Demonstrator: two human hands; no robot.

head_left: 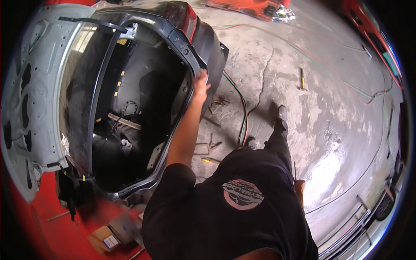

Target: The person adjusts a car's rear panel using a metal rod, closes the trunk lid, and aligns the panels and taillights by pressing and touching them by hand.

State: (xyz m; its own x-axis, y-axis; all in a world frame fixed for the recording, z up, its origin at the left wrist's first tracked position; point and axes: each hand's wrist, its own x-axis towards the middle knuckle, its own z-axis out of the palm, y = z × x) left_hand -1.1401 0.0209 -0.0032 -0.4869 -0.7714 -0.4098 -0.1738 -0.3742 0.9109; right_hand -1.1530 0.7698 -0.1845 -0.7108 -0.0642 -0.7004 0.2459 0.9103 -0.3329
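My left hand [200, 88] rests on the edge of the trunk opening [187, 82] of a dark car body, near the tail light [190, 24]. Its fingers look stretched out, with the thumb apart, and nothing shows in them. Low beside my hip, my right hand [300, 190] is partly hidden by my black shirt [203, 212]. A thin dark rod [295, 170] sticks up from it; its kind cannot be made out. Inside the trunk are wiring [129, 107] and a pale strip [124, 121]. The raised grey trunk lid [43, 86] stands at the left.
On the cracked concrete floor [320, 117] lie a yellow-handled hammer [303, 81], red and green hoses [239, 93] and scattered tools [210, 145] close to the car. A cardboard box [103, 238] sits at lower left. Metal bars [351, 221] lie at lower right.
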